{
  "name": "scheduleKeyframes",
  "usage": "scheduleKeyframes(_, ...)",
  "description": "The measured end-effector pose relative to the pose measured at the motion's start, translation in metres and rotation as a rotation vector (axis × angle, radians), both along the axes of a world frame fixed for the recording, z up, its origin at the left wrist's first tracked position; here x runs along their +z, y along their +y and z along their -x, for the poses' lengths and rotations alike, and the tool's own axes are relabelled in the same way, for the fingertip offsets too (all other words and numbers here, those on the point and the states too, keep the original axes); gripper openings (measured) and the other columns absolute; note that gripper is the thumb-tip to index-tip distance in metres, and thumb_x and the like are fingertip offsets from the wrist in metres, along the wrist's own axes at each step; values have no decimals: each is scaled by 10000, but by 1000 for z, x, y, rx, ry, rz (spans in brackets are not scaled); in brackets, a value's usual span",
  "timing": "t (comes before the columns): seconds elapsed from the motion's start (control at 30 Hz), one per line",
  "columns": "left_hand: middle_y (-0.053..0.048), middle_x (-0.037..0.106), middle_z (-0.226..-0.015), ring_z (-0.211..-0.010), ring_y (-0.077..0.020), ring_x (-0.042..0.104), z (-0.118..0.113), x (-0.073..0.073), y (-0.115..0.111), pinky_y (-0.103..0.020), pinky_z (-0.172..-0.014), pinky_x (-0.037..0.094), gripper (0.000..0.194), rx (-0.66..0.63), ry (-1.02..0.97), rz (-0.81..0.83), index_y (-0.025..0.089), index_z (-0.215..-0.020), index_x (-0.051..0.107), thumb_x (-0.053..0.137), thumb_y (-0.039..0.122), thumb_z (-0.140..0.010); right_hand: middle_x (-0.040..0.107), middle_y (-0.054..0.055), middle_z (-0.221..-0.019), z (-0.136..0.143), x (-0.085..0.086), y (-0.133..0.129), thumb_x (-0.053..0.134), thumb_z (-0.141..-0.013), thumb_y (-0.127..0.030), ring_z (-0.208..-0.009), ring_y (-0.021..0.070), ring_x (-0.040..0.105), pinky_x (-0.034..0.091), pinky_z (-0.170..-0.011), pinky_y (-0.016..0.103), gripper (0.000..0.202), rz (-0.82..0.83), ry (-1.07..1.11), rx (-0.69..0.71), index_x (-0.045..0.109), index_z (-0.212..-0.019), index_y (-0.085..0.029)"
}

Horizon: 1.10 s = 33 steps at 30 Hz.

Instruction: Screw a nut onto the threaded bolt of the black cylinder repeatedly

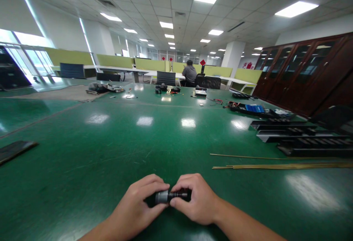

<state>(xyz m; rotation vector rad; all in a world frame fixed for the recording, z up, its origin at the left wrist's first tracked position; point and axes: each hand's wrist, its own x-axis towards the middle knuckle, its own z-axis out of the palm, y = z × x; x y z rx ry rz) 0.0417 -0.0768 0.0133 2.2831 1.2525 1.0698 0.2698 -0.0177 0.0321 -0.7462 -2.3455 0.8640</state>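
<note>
A small cylindrical device (pixel 162 197), with a grey left part and a dark, ringed right part, lies crosswise between my two hands near the bottom centre, over the green table (pixel 118 134). My left hand (pixel 140 200) is closed round its grey end, thumb below and fingers above. Around the dark end, my right hand (pixel 195 198) is curled, with its thumb and fingertips near the middle of the device. The tips of both hands almost meet there. The palms hide the outer ends of the device.
Thin brass-coloured rods (pixel 275 166) lie at the right, below black metal channels (pixel 300 136). A dark flat object (pixel 16 150) is at the left edge. Electronic parts (pixel 162 88) and a blue-filled tray (pixel 250 109) stand farther back. A person (pixel 189 73) sits beyond the table.
</note>
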Motion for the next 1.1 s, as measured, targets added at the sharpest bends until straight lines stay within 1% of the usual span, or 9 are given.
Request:
scheduleKeyframes(0.4,-57,663,-1052,-941,-166,658,3,-3,0,-288,-817,558,331,3,13,-36,270,-1195,667,698,179,-879,707,16,-780,0,2,-1,737,-842,-292,-712,171,652,463,-679,277,120,-5,10,-8,782,-920,-213)
scheduleKeyframes(0.83,-51,666,-1044,-935,-161,663,4,-1,0,-281,-809,563,325,9,24,-50,270,-1191,670,689,175,-880,717,18,-789,0,5,-1,730,-836,-263,-726,176,661,466,-695,280,100,0,9,-20,778,-907,-210)
scheduleKeyframes(1.1,-47,674,-1032,-913,-159,671,2,3,1,-273,-794,568,328,26,25,-78,275,-1187,678,695,178,-874,714,17,-782,0,2,0,758,-830,-310,-710,172,656,457,-674,276,122,11,25,-30,779,-897,-210)
